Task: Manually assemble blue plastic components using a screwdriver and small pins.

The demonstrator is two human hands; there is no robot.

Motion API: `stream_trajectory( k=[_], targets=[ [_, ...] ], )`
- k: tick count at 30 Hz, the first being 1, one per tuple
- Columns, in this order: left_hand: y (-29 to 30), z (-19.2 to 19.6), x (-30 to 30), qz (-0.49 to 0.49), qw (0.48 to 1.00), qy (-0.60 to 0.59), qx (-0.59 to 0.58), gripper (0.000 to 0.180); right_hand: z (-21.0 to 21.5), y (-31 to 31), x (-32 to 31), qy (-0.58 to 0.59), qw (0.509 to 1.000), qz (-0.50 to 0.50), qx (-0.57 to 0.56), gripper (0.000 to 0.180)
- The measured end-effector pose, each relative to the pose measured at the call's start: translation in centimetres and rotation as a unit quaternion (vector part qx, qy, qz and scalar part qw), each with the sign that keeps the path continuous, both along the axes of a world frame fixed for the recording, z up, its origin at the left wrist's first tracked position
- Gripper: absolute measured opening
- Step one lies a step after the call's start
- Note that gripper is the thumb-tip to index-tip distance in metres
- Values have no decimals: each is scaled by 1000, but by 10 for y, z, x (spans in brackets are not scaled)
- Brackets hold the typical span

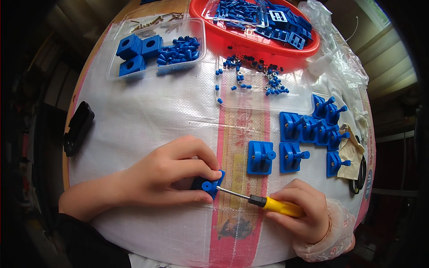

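My left hand [178, 172] is closed around a small blue plastic part [208, 186] with a round knob, steadying it on the table. In my right hand [304, 212] is a screwdriver [282, 207] with a yellow and black handle. Its metal shaft points left, and the tip meets or nearly meets the blue part beside the knob; I cannot tell whether it sits in a screw. Just beyond my right hand, two blue assemblies [260, 158] of square plate and knobbed lever lie side by side. Several more such assemblies [308, 128] are grouped at the right.
A clear box [108, 73] of blue blocks and pegs stands far left. A red basin [286, 52] with blue parts is at the back. In front of it, a clear tray [268, 106] holds small knobs and rings. A black case [79, 128] lies left; scissors [357, 181] lie right.
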State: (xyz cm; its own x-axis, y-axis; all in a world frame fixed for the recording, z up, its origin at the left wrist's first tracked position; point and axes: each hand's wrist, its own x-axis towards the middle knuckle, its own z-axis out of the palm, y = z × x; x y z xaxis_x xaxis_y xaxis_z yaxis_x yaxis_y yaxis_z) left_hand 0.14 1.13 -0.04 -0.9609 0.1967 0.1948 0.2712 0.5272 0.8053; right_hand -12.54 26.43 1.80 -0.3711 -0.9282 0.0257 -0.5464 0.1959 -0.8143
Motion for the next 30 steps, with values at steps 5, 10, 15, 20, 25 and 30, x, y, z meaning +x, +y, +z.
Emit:
stream_trajectory(
  k=[5, 10, 15, 20, 25, 30],
  targets=[
    [-1, 0, 0, -6, 1000, 5, -14, 33, 4, 0, -1, 11, 1000, 20, 17, 33],
    [-2, 3, -1, -30, 999, 3, -25, 30, 2, 2, -1, 13, 1000, 21, 14, 34],
    [-3, 3, 0, -33, 999, -19, -7, 29, -1, 3, -1, 34, 999, 19, 13, 35],
    [-4, 3, 0, -32, 999, -34, 3, 28, 2, 2, 2, 68, 997, 19, 6, 35],
    [-3, 4, 0, -31, 999, -37, 1, 28, 3, 2, 3, 102, 994, 27, 2, 36],
    [-3, 4, -1, -31, 999, -36, 6, 28, 5, 1, 4, 131, 991, 33, 1, 36]
  ],
)
